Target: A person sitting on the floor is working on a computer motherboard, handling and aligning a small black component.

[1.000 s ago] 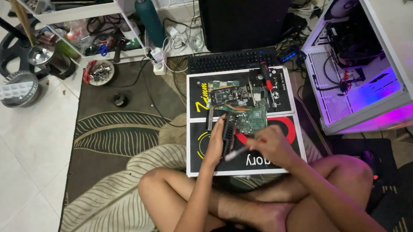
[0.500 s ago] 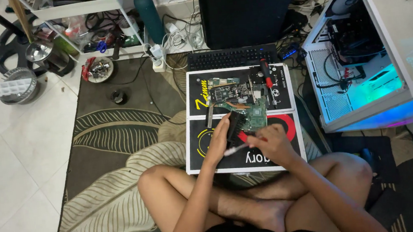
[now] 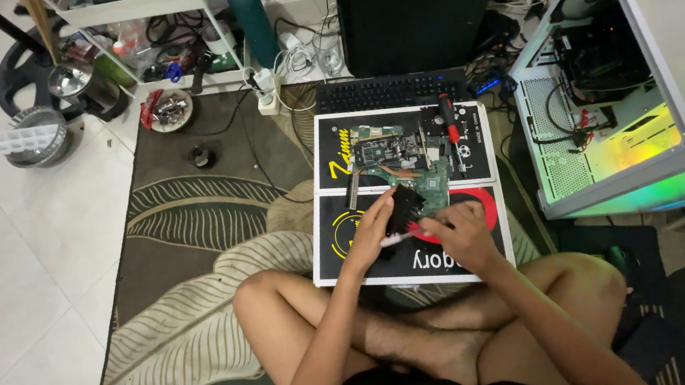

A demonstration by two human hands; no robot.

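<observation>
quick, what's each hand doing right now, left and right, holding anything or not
Left hand: closed on a small black part beside the green circuit board.
Right hand: closed on a slim red-and-white tool.

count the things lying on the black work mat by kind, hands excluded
green circuit boards: 1
red-handled screwdrivers: 1
black rectangular parts held over the black work mat: 1
small red-and-white tools: 1
total: 4
</observation>
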